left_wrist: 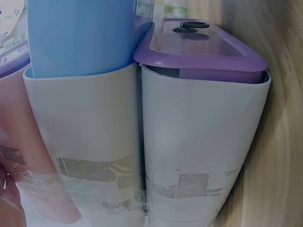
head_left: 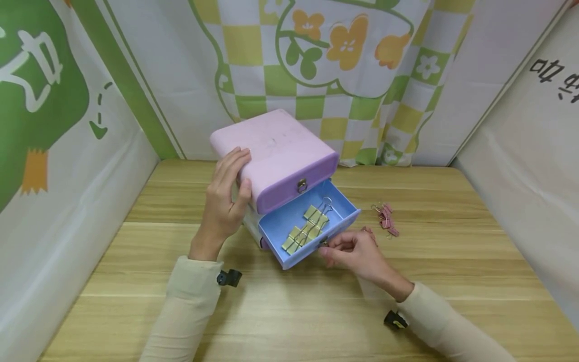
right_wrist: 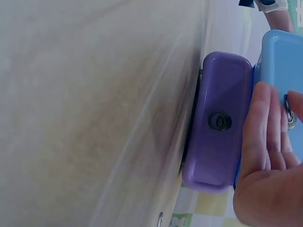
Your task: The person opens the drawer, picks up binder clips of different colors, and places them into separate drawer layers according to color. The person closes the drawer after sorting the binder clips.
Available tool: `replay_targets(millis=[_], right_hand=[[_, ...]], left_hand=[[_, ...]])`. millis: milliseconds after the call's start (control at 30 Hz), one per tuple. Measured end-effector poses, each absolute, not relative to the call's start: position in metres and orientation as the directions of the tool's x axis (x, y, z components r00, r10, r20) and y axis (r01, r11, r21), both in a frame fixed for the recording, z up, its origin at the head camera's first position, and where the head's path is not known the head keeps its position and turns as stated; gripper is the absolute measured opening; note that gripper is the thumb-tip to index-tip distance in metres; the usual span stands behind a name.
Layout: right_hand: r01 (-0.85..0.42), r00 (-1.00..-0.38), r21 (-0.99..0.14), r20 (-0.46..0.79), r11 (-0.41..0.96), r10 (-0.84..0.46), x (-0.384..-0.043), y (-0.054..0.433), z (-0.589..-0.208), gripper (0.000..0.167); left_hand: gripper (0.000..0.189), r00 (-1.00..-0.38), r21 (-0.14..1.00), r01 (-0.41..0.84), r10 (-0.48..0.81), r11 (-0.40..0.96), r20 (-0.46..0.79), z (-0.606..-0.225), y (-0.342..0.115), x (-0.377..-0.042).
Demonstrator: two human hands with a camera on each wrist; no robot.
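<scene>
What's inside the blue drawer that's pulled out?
Yellow binder clips with wire handles lie in the exposed part of the blue drawer. Anything farther back, beneath the pink upper compartment, is covered and can't be seen.

Three-tier drawer unit [head_left: 276, 141], pink on top, white below, standing at the frame's centre, purple top drawer [head_left: 280, 194] closed, blue middle drawer [head_left: 296, 257] pulled out, gold binder clips [head_left: 312, 227] inside
</scene>
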State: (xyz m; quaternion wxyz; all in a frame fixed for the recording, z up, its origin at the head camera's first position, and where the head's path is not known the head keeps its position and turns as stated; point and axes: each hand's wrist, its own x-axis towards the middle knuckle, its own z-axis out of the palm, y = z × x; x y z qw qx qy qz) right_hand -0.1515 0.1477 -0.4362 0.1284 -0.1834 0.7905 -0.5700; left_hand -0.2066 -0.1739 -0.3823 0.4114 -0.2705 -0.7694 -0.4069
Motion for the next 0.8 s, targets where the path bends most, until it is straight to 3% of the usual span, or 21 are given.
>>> replay_targets(millis=[300,800], right_hand=[[0.025,-0.866,-0.992,-0.081,0.12,-0.493,-0.149,0.151,-0.432,0.041],[-0.022,-0.874,-0.993,-0.036,0.113,-0.485,-0.151,0.149,-0.422,0.036]], left_hand=[[0.052,-0.511,0.4,0.754,0.082,0.521,0.856,-0.382,-0.174,-0.207],[0.053,-0.506,0.396,0.756,0.081,0.522,0.859,-0.382,-0.174,-0.206]])
